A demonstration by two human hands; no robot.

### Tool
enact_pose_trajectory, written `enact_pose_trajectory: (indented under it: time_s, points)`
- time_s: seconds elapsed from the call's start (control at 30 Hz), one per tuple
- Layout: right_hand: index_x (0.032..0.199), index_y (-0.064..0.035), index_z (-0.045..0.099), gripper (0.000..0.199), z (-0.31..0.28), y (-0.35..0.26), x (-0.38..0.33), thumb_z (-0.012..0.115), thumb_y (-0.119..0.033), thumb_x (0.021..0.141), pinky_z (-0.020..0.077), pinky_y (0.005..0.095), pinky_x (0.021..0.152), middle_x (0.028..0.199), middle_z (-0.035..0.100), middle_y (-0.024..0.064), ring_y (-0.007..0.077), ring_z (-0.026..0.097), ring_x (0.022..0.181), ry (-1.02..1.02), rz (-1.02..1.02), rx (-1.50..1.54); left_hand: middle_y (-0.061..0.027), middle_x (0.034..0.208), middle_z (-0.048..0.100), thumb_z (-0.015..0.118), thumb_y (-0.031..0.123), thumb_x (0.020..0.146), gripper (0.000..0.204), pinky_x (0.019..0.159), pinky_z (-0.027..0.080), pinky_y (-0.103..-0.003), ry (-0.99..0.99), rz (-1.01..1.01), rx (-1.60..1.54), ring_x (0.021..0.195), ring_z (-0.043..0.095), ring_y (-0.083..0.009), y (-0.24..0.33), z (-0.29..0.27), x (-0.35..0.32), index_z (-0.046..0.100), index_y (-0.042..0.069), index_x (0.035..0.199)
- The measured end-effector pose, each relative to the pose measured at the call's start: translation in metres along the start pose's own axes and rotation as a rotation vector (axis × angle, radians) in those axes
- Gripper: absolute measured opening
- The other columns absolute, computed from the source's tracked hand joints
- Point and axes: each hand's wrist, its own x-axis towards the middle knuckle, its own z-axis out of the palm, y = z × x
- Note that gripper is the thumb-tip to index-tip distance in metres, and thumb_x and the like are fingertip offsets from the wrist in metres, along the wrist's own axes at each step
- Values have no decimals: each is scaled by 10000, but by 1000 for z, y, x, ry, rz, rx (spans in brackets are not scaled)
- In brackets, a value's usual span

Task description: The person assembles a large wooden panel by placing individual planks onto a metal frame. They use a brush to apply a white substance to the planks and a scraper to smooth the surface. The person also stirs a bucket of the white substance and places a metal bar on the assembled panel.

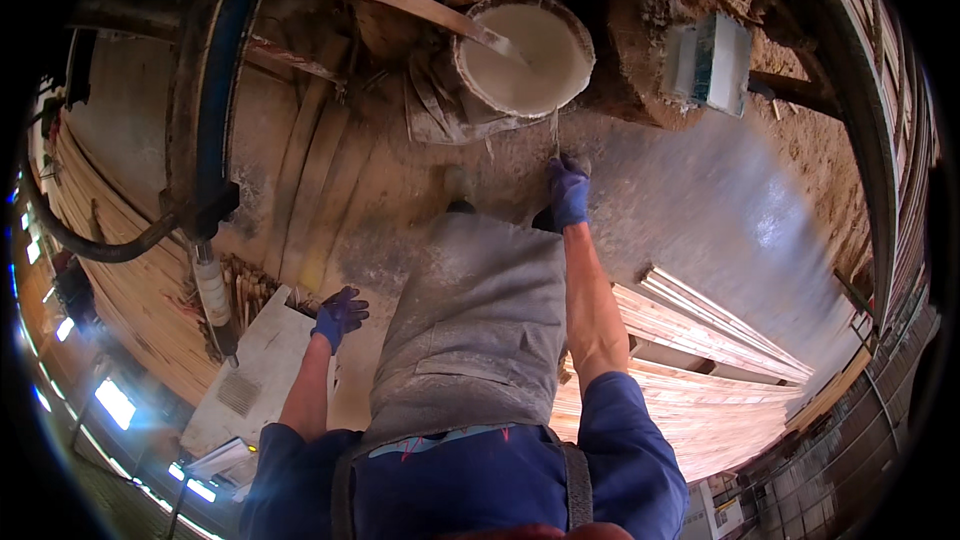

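Observation:
My right hand [569, 190], in a blue-purple glove, reaches forward just below a round bucket [584, 80] of creamy white liquid. Its fingers are closed at the end of a thin pale strip [556, 132] that runs up toward the bucket's rim; what exactly they grip is too small to tell. A flat wooden paddle [425, 6] leans over the rim with its tip in the liquid. My left hand [341, 316], gloved alike, hangs to the left of my grey apron [470, 310], fingers apart and holding nothing.
A clear plastic container [722, 62] stands on a crusted block right of the bucket. Long wooden strips [690, 390] are stacked at my right. A blue-and-black machine column [222, 90] with a hose rises at my left, beside a pale panel [255, 360] and more wood.

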Motion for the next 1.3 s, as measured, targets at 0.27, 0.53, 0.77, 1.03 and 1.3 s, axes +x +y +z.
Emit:
enact_pose_trajectory:
  time_s: [0.27,0.53,0.77,1.03,1.3]
  points:
    - [1118,-10,666,254,33,-51,-42,598,-145,913,385,222,533,760,617,1,69,492,605,-93,111,64,-141,1183,668,509,541,946,555,810,516,-402,-38,17,-21,982,667,-272,-6,14,-4,543,142,1330]
    - [1192,-23,623,356,32,-89,-21,553,-254,931,491,427,788,1018,658,208,339,625,888,7,-447,-737,-148,1158,675,521,510,942,528,838,508,-433,-43,10,-172,937,675,-281,-32,41,-8,564,128,1302]
    - [1242,-105,563,355,-1,-60,-13,534,-237,914,491,499,841,1098,615,221,439,598,962,-43,-422,-1178,-143,1165,672,531,524,933,539,838,501,-432,-38,-84,-172,956,669,-284,-65,49,-18,559,140,1308]
    - [1281,-113,546,382,-58,-67,-44,518,-194,908,496,495,833,1114,613,213,413,600,990,-41,-479,-1268,-127,1098,698,531,521,934,517,800,505,-422,-23,-53,-217,919,682,-275,-51,52,-17,582,131,1270]
    - [1171,-93,614,297,-25,-96,-33,522,-211,914,479,481,813,978,624,198,396,594,932,28,-679,-1085,-137,1151,681,521,541,935,554,788,507,-427,-41,-10,-191,928,679,-272,-51,58,-12,557,122,1296]
